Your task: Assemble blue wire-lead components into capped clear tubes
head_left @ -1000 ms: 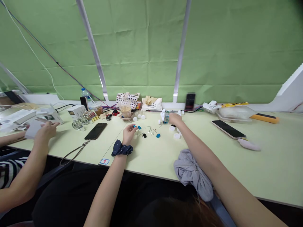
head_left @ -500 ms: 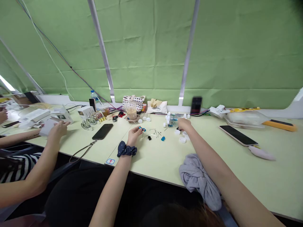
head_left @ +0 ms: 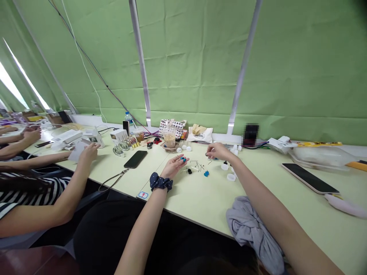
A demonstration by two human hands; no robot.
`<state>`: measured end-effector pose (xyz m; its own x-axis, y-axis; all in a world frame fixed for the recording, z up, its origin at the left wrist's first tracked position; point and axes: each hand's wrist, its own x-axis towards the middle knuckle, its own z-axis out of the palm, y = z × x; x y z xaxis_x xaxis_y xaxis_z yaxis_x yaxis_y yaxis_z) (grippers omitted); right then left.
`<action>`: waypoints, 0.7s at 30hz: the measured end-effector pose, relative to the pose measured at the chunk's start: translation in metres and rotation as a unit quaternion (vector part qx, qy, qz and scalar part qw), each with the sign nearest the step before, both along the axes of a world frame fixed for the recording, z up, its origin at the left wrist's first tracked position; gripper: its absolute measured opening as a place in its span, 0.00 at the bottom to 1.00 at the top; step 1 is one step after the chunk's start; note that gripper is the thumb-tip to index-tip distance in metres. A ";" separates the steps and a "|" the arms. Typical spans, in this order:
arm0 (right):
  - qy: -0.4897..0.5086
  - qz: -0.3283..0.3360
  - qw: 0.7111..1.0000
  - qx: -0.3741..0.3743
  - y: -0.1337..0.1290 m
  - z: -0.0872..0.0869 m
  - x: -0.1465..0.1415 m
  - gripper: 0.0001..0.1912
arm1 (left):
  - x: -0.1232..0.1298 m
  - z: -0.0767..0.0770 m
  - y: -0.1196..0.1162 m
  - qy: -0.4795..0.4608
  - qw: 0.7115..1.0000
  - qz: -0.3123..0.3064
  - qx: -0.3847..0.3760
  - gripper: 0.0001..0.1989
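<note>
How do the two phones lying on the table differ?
The left phone lies beside a person's left hand, near a lanyard; the right phone lies far right by a pink object. The left phone looks all black; the right has a pale edge. Both lie flat, screens dark.

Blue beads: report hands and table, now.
Left hand palm up, blue beads at its fingers. Right hand pinching something small, too tiny to tell. White caps and pins lie between.

- A shared workroom: one long pale-green table set against windows with green blinds.
- Small parts, caps, phones and boxes litter it.
- A co-worker's hand works alongside.
</note>
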<state>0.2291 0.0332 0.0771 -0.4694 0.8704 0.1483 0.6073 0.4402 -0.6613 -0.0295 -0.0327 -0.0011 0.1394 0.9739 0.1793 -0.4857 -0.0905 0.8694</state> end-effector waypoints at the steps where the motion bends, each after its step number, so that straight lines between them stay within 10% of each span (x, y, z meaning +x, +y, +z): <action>1: 0.065 0.063 0.996 -0.026 -0.006 -0.001 -0.010 0.09 | 0.000 0.000 0.000 0.005 1.000 -0.008 0.006 0.21; 5: 0.189 0.221 0.950 -0.110 -0.019 -0.018 -0.044 0.17 | 0.002 -0.001 -0.001 -0.003 0.999 -0.025 0.021 0.18; 21: 0.226 0.258 0.934 -0.103 -0.017 -0.045 -0.058 0.16 | 0.001 -0.004 0.002 0.036 0.999 -0.027 -0.002 0.20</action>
<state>0.1710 0.0166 0.0319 -0.7636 0.5781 0.2876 -0.0121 0.4326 -0.9015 -0.0284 -0.0308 -0.0051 0.2040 0.9654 0.1627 -0.4268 -0.0619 0.9022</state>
